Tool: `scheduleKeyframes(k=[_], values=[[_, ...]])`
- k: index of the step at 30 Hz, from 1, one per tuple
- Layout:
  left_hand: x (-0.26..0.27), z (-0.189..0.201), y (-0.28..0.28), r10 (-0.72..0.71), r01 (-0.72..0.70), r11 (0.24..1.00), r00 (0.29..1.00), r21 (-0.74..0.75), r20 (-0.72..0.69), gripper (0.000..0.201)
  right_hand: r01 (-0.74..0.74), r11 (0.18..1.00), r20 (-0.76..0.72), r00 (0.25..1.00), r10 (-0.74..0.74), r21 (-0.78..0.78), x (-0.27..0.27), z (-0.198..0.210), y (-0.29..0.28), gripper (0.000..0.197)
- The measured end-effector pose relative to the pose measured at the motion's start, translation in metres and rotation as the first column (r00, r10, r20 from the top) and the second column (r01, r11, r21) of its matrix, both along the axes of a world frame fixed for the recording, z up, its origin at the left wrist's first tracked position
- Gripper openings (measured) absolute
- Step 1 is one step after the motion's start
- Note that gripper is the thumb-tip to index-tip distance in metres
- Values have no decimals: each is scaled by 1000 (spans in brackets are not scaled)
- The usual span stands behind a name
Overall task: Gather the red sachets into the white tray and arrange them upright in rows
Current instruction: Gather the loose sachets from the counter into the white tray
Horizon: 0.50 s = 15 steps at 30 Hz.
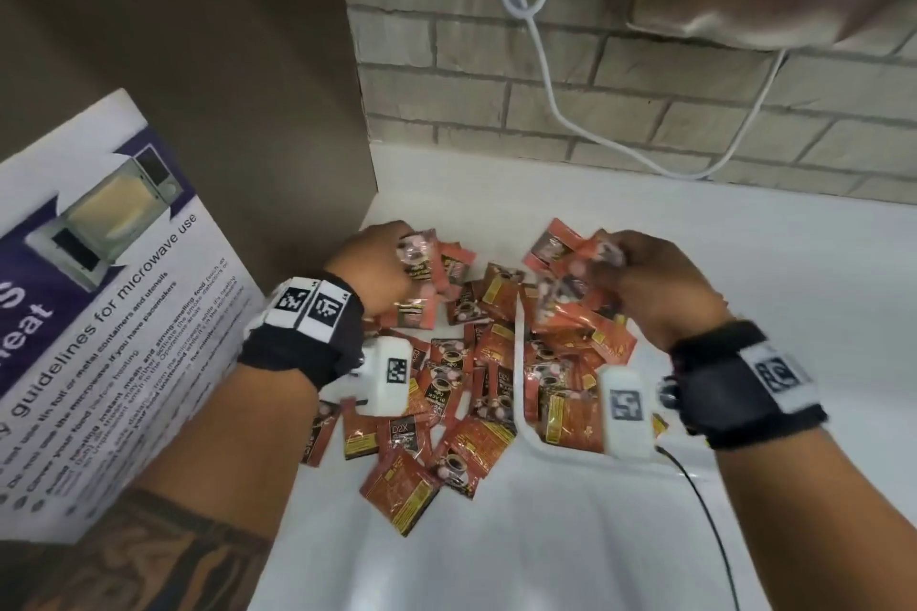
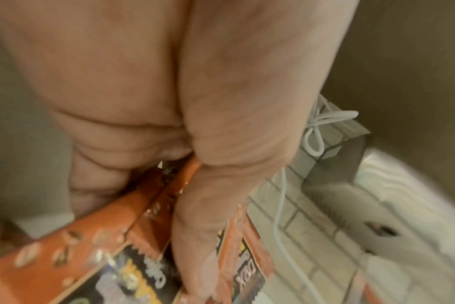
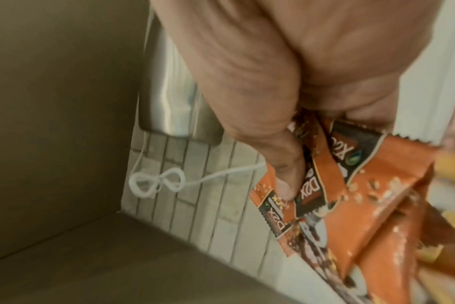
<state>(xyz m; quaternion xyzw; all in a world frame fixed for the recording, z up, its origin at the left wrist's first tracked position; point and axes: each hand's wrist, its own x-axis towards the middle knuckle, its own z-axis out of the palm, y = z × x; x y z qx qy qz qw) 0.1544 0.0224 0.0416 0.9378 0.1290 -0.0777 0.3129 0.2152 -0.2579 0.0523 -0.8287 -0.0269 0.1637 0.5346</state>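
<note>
Mid-gather, both hands work a heap of red sachets (image 1: 446, 392) spilled across a white counter (image 1: 546, 551). The left hand (image 1: 382, 270) curls round a small bunch of sachets at the heap's far left edge, thumb (image 2: 203, 236) pressed flat along the top packet, probably to keep the slippery foil from fanning out. The right hand (image 1: 655, 283) pinches a larger clutch above the tray (image 1: 521, 417), its thumb (image 3: 286, 179) clamping several overlapped packets against the curled fingers; holding them over the tray likely means any that slip will land inside it.

Only the tray's near-left rim shows as a curved white lip; the rest is hidden under sachets and the right wrist. Inside it, packets lie jumbled and flat, none yet upright or in rows. Most of the loose sachets are left of the rim on the counter, many overlapping, a few face down.

By this look the job is early: gathering is under way and arranging has not begun. The loose foil packets could slide off one another when set on edge.

A microwave notice (image 1: 99, 293) leans at left, and a white cable (image 1: 546, 65) hangs down the brick wall (image 1: 645, 89) behind.
</note>
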Motion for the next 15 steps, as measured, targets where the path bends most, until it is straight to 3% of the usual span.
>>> scheduleKeyframes(k=[2, 4, 7, 11, 15], values=[[-1, 1, -29, -44, 47, 989, 999, -137, 21, 45, 36, 998, -14, 999, -37, -53, -4, -13, -27, 35], [2, -8, -61, -123, 127, 976, 992, -177, 31, 53, 40, 987, -32, 998, -45, -156, -12, -27, -43, 36], [7, -33, -101, -226, 220, 968, 973, -122, -38, 58, -32, 957, -65, 998, 13, -288, -29, -41, -51, 32], [6, -52, -135, -303, 300, 953, 949, -44, -89, 70, -79, 934, -130, 991, 35, -349, -36, -62, -54, 30], [2, -52, -151, -315, 320, 945, 946, 64, -80, 61, -129, 900, -150, 986, 72, -415, -37, -72, -54, 32]])
